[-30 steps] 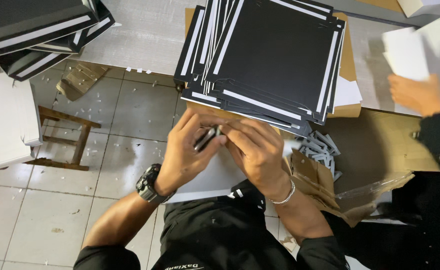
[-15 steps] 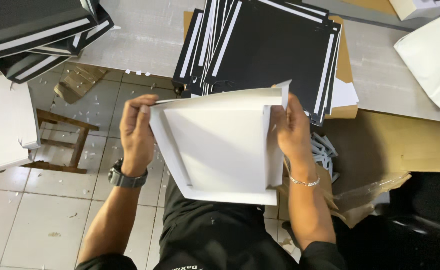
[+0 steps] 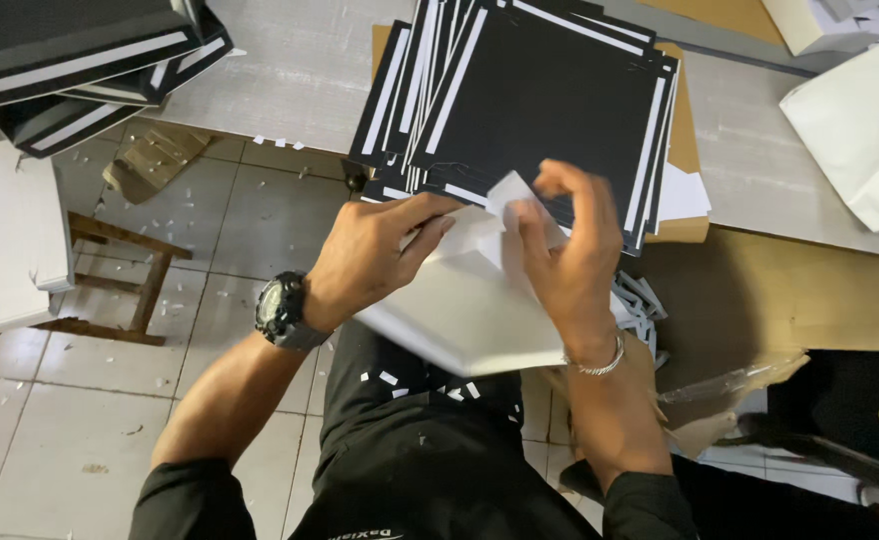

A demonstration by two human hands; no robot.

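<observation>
Down low, both hands worked on a flat white cardboard sheet (image 3: 460, 320) that lay tilted over the person's lap, just in front of the stack of black square boards with white edges (image 3: 540, 100). The left hand (image 3: 365, 262) lay on top of the sheet near its far edge, fingers close together and pressing down. The right hand (image 3: 570, 245) pinched a small white flap (image 3: 513, 195) of the sheet between thumb and fingertips, lifting it up. The stack sat on a grey table (image 3: 290, 80).
</observation>
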